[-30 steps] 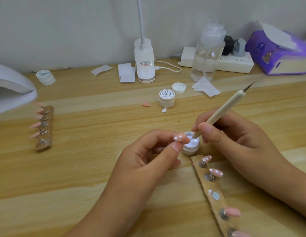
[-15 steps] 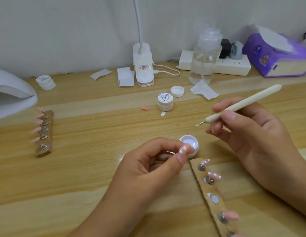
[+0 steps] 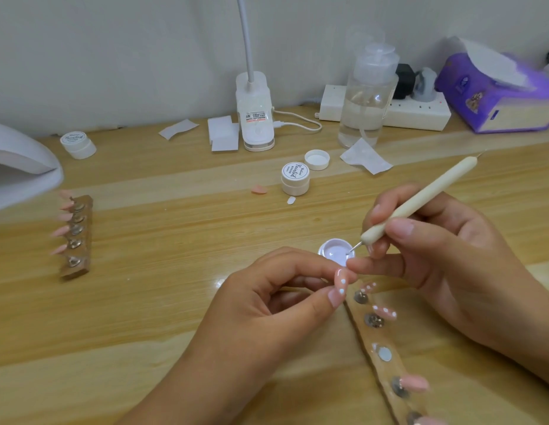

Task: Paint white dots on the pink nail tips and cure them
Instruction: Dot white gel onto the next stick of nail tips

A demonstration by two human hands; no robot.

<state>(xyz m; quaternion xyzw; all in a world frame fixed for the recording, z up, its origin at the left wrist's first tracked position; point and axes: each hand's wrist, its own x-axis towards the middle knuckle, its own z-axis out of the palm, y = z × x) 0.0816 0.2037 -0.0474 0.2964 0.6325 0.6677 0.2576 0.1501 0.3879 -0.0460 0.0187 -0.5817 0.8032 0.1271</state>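
Bare left hand (image 3: 267, 305), left of the wooden strip (image 3: 386, 372), and bare right hand (image 3: 451, 265), right of it; forearms bare too (fingernails short, rounded, plain).

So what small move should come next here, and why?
Probably lift the dotting tool from the open pot of white gel and bring its tip to the pink nail tip pinched in the left hand. The tool's point is at the gel, and that nail bears only two dots.

The left hand (image 3: 267, 305) pinches a pink nail tip (image 3: 341, 286) with 2 white dots; at its 12 o'clock, the right hand's (image 3: 445, 259) dotting tool (image 3: 420, 200) touches the paint pot (image 3: 333, 251).
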